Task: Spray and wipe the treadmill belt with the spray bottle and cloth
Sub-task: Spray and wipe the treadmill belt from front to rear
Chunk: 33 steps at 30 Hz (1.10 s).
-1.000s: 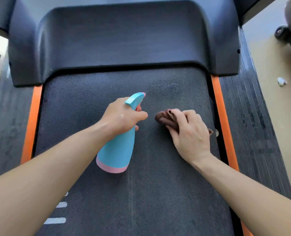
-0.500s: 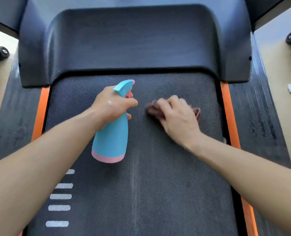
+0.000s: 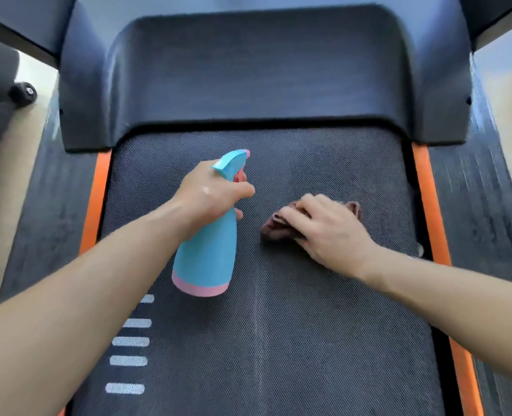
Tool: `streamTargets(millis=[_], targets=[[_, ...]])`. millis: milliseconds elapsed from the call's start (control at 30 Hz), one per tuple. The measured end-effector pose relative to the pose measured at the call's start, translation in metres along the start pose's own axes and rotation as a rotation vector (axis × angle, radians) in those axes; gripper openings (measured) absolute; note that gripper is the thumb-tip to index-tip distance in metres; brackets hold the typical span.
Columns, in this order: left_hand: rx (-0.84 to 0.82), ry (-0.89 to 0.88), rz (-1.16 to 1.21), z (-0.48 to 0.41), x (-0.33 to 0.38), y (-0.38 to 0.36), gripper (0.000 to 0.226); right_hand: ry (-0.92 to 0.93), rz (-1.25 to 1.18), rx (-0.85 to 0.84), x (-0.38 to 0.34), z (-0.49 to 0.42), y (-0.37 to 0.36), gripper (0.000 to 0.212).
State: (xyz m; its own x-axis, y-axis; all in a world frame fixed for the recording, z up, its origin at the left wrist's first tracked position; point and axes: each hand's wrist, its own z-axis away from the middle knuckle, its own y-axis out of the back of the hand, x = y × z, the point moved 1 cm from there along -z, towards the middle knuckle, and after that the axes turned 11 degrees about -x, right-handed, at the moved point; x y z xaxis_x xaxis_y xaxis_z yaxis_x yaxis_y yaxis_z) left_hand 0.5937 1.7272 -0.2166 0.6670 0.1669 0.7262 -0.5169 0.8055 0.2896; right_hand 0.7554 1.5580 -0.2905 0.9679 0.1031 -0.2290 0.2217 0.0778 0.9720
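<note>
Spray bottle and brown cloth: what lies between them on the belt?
Nothing: the head view shows only bare belt between the spray bottle and the cloth under the right hand.

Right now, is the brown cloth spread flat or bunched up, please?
Bunched up: the brown cloth lies crumpled, gripped under the right hand.
</note>
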Motion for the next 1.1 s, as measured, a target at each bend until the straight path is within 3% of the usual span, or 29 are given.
streamTargets(millis=[67,200,267,333,433,500,567,633,700,800,867,933,1000,1100], targets=[[0.000,0.004,-0.008,0.001,-0.001,0.002,0.037,-0.081,0.053,0.060,0.021,-0.028,0.010,0.037],[-0.016,0.012,-0.010,0.006,-0.003,0.001,0.037,-0.504,-0.033,0.127,0.059,-0.087,0.025,0.036],[-0.024,0.016,0.013,0.009,-0.003,0.003,0.051,-0.412,-0.023,0.143,0.030,-0.067,0.014,0.035],[-0.010,0.013,0.033,0.012,-0.002,0.008,0.060,-0.167,-0.033,0.066,-0.011,-0.024,-0.002,0.037],[-0.015,0.016,0.032,0.011,-0.006,0.011,0.051,0.076,0.007,-0.055,-0.031,0.006,-0.010,0.044],[-0.016,0.009,0.020,0.013,-0.009,0.006,0.043,0.010,0.052,-0.004,-0.013,-0.014,-0.007,0.043],[-0.017,-0.011,0.021,0.015,-0.011,0.001,0.032,-0.177,0.048,0.133,0.010,-0.044,0.002,0.041],[-0.018,-0.010,0.044,0.019,-0.011,-0.003,0.032,-0.392,0.016,0.148,0.029,-0.066,0.014,0.038],[-0.021,-0.004,0.037,0.020,-0.010,-0.007,0.039,-0.483,0.035,0.143,0.029,-0.065,0.016,0.037],[-0.034,-0.023,0.013,0.025,-0.009,-0.009,0.041,-0.336,0.005,0.149,-0.011,-0.018,0.000,0.035],[-0.041,-0.035,0.017,0.026,-0.010,-0.012,0.041,-0.097,-0.007,0.033,-0.043,0.028,-0.017,0.037],[-0.046,-0.031,0.030,0.026,-0.010,-0.013,0.040,0.031,0.019,-0.049,-0.046,0.046,-0.021,0.041],[-0.050,-0.023,0.011,0.026,-0.010,-0.016,0.040,-0.030,0.033,-0.012,-0.024,0.024,-0.012,0.037],[-0.056,-0.020,0.021,0.026,-0.009,-0.016,0.040,-0.338,0.052,0.123,0.023,-0.034,0.016,0.037]])
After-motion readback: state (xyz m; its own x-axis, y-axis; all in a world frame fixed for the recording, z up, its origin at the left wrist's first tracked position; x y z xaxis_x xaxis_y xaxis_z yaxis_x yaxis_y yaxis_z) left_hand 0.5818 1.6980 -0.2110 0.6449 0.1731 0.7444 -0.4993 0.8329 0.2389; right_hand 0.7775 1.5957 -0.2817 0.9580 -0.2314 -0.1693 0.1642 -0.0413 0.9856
